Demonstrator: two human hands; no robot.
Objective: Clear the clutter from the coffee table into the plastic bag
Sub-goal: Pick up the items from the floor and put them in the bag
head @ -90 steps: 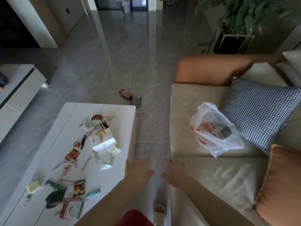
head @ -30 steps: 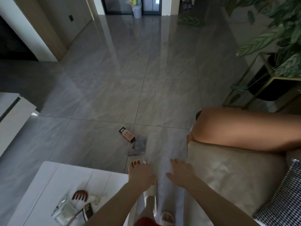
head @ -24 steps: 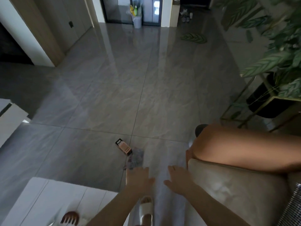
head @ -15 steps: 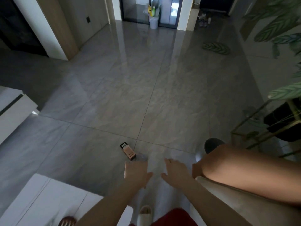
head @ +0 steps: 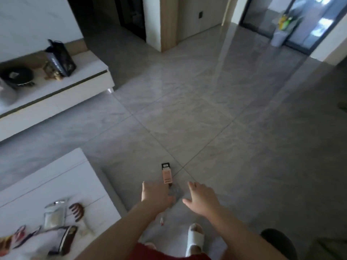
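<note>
While both arms reach out over the floor [head: 216, 113], the left hand [head: 156, 197] and right hand [head: 201, 199] hang open, holding nothing, above a small pink box [head: 166, 175] and what looks like a crumpled wrapper [head: 175, 193]. More clutter [head: 56, 222] lies on the white counter [head: 47, 184].

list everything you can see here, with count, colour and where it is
small box: 1, pink with a black end, on the floor ahead of the hands
grey wrapper: 1, grey, on the floor beside the box's near end
coffee table: 1, white, lower left
hair claw: 1, brown, on the coffee table
foil pouch: 1, silver, on the table left of the claw
other packets: several, mixed colours, blurred, table's near end
low cabinet: 1, white, upper left
black paper bag: 1, on the cabinet
white bin: 1, far doorway
slipper: 1, white, on the person's foot
left hand: open, over the floor
right hand: open, over the floor
</note>
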